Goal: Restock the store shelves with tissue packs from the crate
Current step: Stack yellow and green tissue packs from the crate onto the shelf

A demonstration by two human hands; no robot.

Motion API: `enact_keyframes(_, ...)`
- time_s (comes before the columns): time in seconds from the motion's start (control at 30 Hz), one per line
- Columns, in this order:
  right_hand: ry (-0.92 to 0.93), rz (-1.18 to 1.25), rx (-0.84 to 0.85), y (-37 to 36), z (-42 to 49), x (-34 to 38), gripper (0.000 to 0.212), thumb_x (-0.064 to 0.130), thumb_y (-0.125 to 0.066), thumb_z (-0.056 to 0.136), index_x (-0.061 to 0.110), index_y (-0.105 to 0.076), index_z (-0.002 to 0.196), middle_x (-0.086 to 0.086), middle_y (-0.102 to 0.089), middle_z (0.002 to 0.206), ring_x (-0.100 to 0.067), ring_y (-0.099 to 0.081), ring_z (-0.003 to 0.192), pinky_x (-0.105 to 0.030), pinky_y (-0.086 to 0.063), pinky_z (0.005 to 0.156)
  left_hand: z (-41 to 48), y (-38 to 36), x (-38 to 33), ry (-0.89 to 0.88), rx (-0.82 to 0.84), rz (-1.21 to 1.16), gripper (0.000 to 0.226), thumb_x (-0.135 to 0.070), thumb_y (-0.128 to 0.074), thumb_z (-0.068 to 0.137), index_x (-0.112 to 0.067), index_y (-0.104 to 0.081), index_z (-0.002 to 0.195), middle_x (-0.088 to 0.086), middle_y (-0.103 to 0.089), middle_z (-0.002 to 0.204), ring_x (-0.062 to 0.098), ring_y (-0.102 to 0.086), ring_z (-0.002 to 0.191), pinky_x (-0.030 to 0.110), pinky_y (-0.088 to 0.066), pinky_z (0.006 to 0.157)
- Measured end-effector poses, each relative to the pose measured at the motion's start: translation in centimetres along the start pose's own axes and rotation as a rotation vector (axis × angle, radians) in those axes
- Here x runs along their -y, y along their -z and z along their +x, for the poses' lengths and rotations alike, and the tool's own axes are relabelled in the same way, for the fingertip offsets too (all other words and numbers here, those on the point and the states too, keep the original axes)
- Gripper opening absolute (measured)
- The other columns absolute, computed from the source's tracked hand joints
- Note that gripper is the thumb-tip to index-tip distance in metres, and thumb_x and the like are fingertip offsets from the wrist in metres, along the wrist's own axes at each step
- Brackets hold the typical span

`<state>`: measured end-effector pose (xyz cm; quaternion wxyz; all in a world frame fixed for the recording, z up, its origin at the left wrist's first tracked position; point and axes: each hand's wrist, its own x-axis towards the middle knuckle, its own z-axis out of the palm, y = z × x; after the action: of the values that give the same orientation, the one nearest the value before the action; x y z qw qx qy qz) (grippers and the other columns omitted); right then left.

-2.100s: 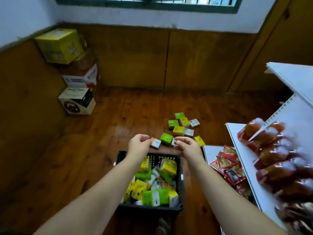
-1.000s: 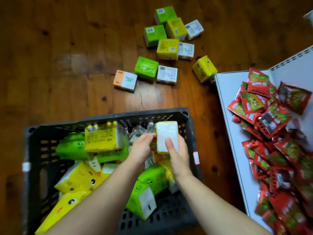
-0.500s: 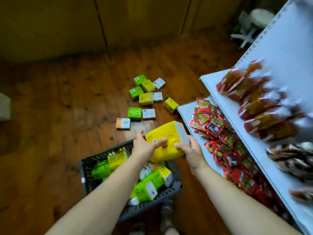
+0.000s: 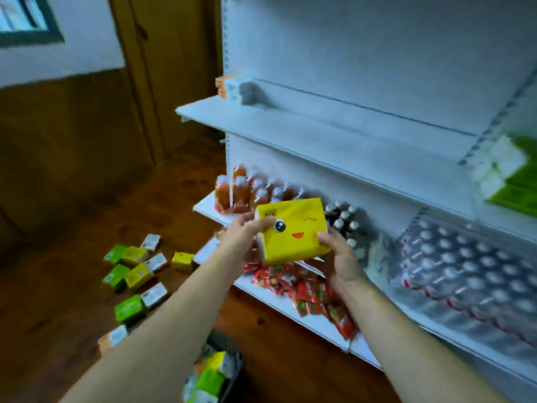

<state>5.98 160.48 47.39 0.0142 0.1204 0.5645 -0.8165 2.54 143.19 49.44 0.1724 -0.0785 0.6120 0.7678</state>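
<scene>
You held yellow tissue pack (image 4: pixel 293 231) between both hands, mid-air. Fingers of left hand (image 4: pixel 241 236) pinched left end; fingers of right hand (image 4: pixel 338 257) curled round right corner. Long axis ran left-right. Upper shelf (image 4: pixel 290 126) lay above and beyond pack; crate (image 4: pixel 234 366) sat near, below.

pack (image 4: pixel 293 231): yellow, winking cartoon face, black eye, red mouth
shelves (image 4: pixel 319 132): white
sachets (image 4: pixel 308 289): red with green patches
bottles (image 4: pixel 241 193): orange-red
floor packs (image 4: pixel 130 274): green, yellow, white
floor (image 4: pixel 58 301): brown wood grain
crate (image 4: pixel 234 373): black
wall (image 4: pixel 72 53): white above brown panelling
</scene>
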Motion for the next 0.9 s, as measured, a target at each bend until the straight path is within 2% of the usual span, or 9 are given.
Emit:
enact_keyframes(0.1, 0.148, 0.012, -0.116, 6.4, -2.7, 5.5, 0.03, 0.023, -0.056, 0.064, 0.018, -0.06, 0.094, 0.002, -0.069, 0.073, -0.014, -0.063, 0.058, -0.023, -0.047, 0.046, -0.3, -8.9, -1.2, -0.026, 0.172, 0.032, 0.033, -0.024, -0.072, 0.074, -0.018, -0.057, 0.103, 0.003, -0.066, 0.087, 0.019, -0.062, 0.067, 0.026, -0.05, 0.054)
enact_keyframes(0.17, 0.211, 0.049, -0.243, 11.6, -5.2, 8.4, 0.03, 0.023, -0.059, 0.063, 0.021, -0.059, 0.093, 0.003, -0.069, 0.077, -0.015, -0.064, 0.065, -0.026, -0.048, 0.056, -1.0, -15.5, -1.3, -0.035, 0.321, 0.086, 0.03, -0.027, -0.072, 0.072, -0.017, -0.058, 0.096, 0.004, -0.064, 0.074, 0.018, -0.059, 0.053, 0.022, -0.045, 0.049)
enact_keyframes(0.23, 0.267, 0.085, -0.373, 17.2, -8.4, 10.9, 0.026, 0.023, -0.062, 0.065, 0.022, -0.056, 0.091, 0.003, -0.068, 0.078, -0.013, -0.065, 0.063, -0.026, -0.047, 0.058, -2.1, -22.2, -0.6, -0.052, 0.437, 0.118, 0.013, -0.021, -0.064, 0.083, -0.014, -0.059, 0.093, 0.002, -0.061, 0.066, 0.017, -0.055, 0.045, 0.017, -0.039, 0.044)
enact_keyframes(0.3, 0.33, 0.124, -0.484, 22.9, -12.0, 13.0, 0.012, 0.016, -0.061, 0.079, 0.022, -0.053, 0.087, -0.001, -0.066, 0.08, -0.013, -0.063, 0.061, -0.025, -0.046, 0.055, -3.9, -29.0, 0.7, -0.053, 0.526, 0.135, 0.009, -0.018, -0.059, 0.087, -0.015, -0.06, 0.096, 0.006, -0.066, 0.082, 0.017, -0.062, 0.056, 0.02, -0.045, 0.048)
enact_keyframes(0.37, 0.37, 0.164, -0.581, 28.6, -15.8, 14.8, 0.01, 0.012, -0.05, 0.089, 0.021, -0.052, 0.087, -0.002, -0.066, 0.08, -0.018, -0.061, 0.068, -0.026, -0.045, 0.058, -5.9, -35.5, 2.5, -0.036, 0.629, 0.136, 0.028, -0.021, -0.061, 0.086, -0.015, -0.058, 0.113, 0.014, -0.065, 0.105, 0.025, -0.064, 0.076, 0.029, -0.049, 0.064)
enact_keyframes(0.43, 0.406, 0.172, -0.644, 33.8, -19.5, 16.6, 0.009, 0.013, -0.048, 0.091, 0.021, -0.053, 0.09, -0.001, -0.069, 0.077, -0.02, -0.061, 0.072, -0.028, -0.044, 0.06, -8.1, -41.7, 4.4, -0.021, 0.705, 0.137, 0.05, -0.026, -0.067, 0.081, -0.012, -0.051, 0.127, 0.018, -0.062, 0.116, 0.031, -0.063, 0.087, 0.034, -0.05, 0.069)
enact_keyframes(0.6, 0.462, 0.15, -0.788, 44.0, -26.5, 20.8, 0.011, 0.016, -0.05, 0.091, 0.018, -0.052, 0.101, -0.009, -0.065, 0.094, -0.023, -0.061, 0.079, -0.032, -0.046, 0.065, -12.9, -54.3, 8.1, -0.029, 0.769, 0.107, 0.051, -0.023, -0.067, 0.083, -0.012, -0.044, 0.127, 0.02, -0.059, 0.115, 0.035, -0.061, 0.09, 0.039, -0.049, 0.074)
enact_keyframes(0.73, 0.451, 0.154, -0.835, 49.8, -28.9, 22.7, 0.007, 0.018, -0.052, 0.092, 0.019, -0.053, 0.098, -0.011, -0.063, 0.102, -0.028, -0.06, 0.086, -0.036, -0.046, 0.07, -14.1, -61.0, 10.3, -0.044, 0.768, 0.137, 0.069, -0.038, -0.079, 0.065, 0.002, -0.049, 0.113, 0.026, -0.061, 0.099, 0.035, -0.061, 0.082, 0.045, -0.049, 0.069)
enact_keyframes(0.9, 0.467, 0.164, -0.896, 55.9, -29.2, 23.6, 0.03, 0.019, -0.057, 0.09, 0.016, -0.047, 0.118, -0.009, -0.059, 0.112, -0.033, -0.058, 0.101, -0.039, -0.05, 0.072, -13.6, -68.1, 12.9, -0.057, 0.803, 0.203, 0.032, -0.03, -0.07, 0.082, -0.005, -0.049, 0.086, 0.022, -0.059, 0.071, 0.036, -0.055, 0.078, 0.058, -0.048, 0.078)
